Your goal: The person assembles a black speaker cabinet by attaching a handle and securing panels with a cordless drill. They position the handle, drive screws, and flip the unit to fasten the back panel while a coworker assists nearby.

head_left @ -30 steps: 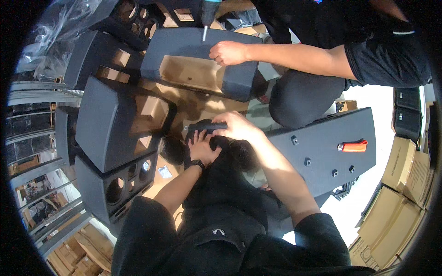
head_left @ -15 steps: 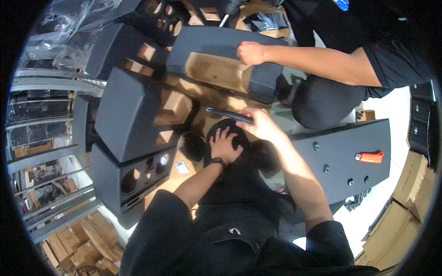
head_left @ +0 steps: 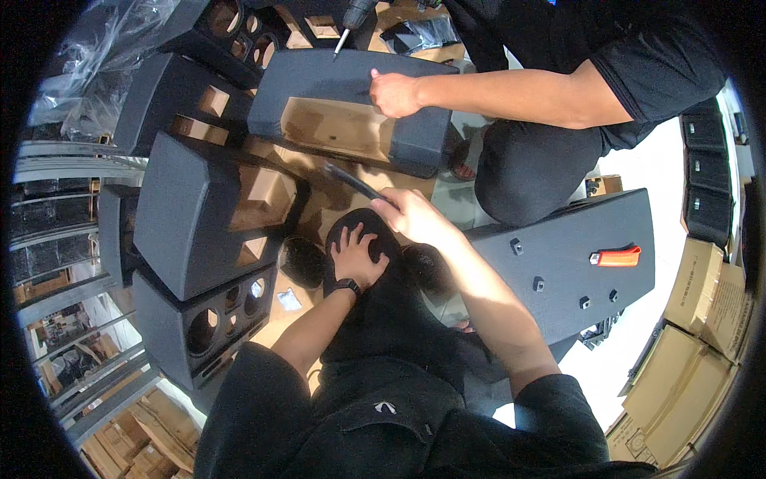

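Note:
My right hand is closed around one end of a slim black bar-shaped handle, held above my knees and angled toward the far left. My left hand lies with spread fingers on my dark-clad knee, holding nothing. Beyond the handle lies a black speaker cabinet with a rectangular wooden opening. Another person's closed hand rests on its top. At its far edge is a power drill with a long bit, its tip close to the cabinet's top.
At right, a black cabinet panel carries small black fittings and a red-orange tool. Several black cabinets with cut-outs stand stacked at left beside metal racking. Cardboard boxes stand at lower right. Plastic wrap hangs upper left.
The whole view has shifted, so most things sit farther left. The handle in my right hand now tilts up more steeply. The drill shows more, its bit pointing down at the cabinet's far edge.

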The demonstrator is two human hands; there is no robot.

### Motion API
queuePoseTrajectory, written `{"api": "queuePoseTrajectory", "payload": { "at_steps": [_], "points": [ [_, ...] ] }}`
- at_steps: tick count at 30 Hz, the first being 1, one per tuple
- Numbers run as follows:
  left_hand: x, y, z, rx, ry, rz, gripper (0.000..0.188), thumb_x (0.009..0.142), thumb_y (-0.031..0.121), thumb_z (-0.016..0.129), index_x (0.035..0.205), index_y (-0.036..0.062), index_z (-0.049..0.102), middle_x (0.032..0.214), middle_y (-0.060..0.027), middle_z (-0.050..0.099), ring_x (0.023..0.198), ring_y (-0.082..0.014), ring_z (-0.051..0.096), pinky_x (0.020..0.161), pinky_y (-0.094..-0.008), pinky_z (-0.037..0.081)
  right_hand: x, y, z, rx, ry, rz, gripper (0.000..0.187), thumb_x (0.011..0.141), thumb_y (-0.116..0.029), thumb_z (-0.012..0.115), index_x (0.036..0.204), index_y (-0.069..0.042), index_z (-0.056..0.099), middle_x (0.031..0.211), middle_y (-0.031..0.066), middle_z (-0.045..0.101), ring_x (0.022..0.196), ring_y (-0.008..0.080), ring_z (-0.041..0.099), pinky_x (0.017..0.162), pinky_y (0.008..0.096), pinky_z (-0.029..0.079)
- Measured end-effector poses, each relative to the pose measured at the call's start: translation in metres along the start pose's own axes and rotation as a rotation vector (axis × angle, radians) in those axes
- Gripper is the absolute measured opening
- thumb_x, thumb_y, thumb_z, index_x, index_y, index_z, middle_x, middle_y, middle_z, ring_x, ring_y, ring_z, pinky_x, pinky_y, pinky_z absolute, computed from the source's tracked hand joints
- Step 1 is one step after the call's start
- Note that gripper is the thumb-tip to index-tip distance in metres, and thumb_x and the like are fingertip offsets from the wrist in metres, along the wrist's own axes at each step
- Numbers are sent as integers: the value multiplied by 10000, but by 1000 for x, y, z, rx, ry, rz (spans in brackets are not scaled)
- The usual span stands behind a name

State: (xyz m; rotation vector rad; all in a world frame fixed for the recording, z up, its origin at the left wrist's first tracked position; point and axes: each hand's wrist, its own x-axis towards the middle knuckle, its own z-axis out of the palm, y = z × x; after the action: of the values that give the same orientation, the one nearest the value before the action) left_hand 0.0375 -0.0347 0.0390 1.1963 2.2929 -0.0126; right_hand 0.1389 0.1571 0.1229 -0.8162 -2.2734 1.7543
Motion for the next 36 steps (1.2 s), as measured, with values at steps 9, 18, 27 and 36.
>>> {"api": "queuePoseTrajectory", "payload": {
  "at_steps": [9, 18, 27, 36],
  "points": [
    [-1, -1, 2, -9, 11, 1, 586, 839, 464, 680, 1374, 226, 639, 1647, -85, 415, 1574, -364, 266, 1232, -645, 241, 1, 3, 0, -99, 52, 12, 378, 1059, -330, 592, 940, 21, 667, 663, 222, 636, 671, 368, 693, 663, 486, 508],
    [1, -2, 5, -20, 36, 22, 591, 829, 474, 689, 1364, 227, 642, 1636, -90, 427, 1569, -362, 277, 1224, -660, 236, 0, -15, 13, 158, 152, 100, 466, 1097, -392, 511, 949, 23, 662, 758, 213, 636, 748, 358, 645, 719, 443, 506],
    [0, -7, 8, -15, 39, 2, 615, 823, 489, 683, 1381, 232, 640, 1644, -76, 417, 1568, -363, 274, 1225, -663, 233, -3, -15, 25, 372, 54, 63, 614, 1116, -566, 410, 800, -60, 556, 637, -25, 466, 600, 90, 432, 584, 294, 386],
    [3, -10, 11, 33, 6, 39, 697, 868, 591, 632, 1442, 196, 628, 1661, -81, 392, 1582, -373, 242, 1214, -678, 244, -5, -14, 58, 1365, -20, 626, 597, 967, -740, 576, 772, -189, 457, 579, -71, 349, 461, 80, 309, 445, 272, 246]
  ]
}}
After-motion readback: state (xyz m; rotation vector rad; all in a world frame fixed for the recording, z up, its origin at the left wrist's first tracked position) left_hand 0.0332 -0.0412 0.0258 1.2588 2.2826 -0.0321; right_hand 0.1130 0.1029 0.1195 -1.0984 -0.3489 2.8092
